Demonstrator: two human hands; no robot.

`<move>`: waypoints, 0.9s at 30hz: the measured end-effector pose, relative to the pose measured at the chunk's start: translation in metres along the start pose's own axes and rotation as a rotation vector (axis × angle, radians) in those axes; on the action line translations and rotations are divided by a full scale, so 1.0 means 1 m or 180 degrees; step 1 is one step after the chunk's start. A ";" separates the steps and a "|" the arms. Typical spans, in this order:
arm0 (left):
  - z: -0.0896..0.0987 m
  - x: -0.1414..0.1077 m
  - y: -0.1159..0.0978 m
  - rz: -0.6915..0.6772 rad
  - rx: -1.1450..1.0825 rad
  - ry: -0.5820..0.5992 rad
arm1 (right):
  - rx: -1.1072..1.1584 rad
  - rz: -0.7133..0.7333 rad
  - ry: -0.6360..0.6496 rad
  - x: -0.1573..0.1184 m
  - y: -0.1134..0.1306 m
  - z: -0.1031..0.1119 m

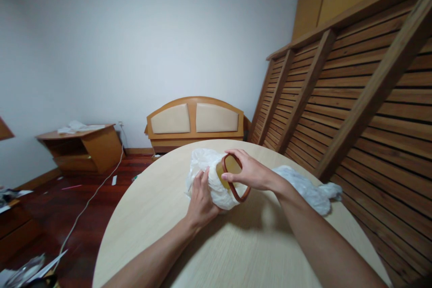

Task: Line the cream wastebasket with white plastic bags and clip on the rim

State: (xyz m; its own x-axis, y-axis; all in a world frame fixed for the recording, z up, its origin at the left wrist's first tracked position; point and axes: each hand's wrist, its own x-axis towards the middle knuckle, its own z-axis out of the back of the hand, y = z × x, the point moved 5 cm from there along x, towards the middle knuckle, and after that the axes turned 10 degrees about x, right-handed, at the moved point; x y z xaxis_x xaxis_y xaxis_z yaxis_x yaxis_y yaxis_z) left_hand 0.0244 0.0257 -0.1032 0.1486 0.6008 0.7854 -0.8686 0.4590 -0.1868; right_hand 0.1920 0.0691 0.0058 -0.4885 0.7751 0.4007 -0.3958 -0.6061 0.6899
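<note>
A small yellowish-olive container with a brown rim [242,198] is tilted on its side over the round table, its opening turned toward the right. Crumpled white plastic bag [205,158] wraps around its lower part. With my left hand [201,200] I grip the bag-covered side, fingers pressed into the plastic. My right hand [253,170] clasps the brown rim, with the thumb at the opening and the fingers over the top edge. The container's base is hidden by the bag and my left hand.
Another crumpled pale plastic bag [300,184] lies on the right of the round table [151,207], beyond my right forearm. A slatted wooden panel [354,112] leans at the right. Behind stands a headboard [195,119]; a low cabinet [97,148] and a cable [92,195] are at left.
</note>
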 end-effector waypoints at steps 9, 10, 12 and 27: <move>0.000 0.001 -0.001 0.0018 0.0044 -0.0051 | -0.0147 0.0115 -0.0159 0.001 0.004 -0.001; 0.000 0.001 -0.002 0.0026 0.0034 -0.0046 | -0.0155 0.0119 -0.0188 0.001 0.005 -0.001; 0.001 0.001 -0.002 0.0043 0.0006 -0.0040 | -0.0221 0.0130 -0.0278 0.000 0.008 -0.002; 0.006 0.005 0.001 0.0245 -0.0182 -0.0092 | -0.0530 0.0339 -0.1075 0.003 0.016 0.000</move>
State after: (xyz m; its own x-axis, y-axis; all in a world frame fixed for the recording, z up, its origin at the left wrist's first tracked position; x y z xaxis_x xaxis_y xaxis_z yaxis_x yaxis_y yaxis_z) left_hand 0.0220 0.0252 -0.0964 0.0681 0.6171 0.7839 -0.8484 0.4492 -0.2800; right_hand 0.1845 0.0614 0.0183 -0.2610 0.7046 0.6598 -0.4910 -0.6854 0.5377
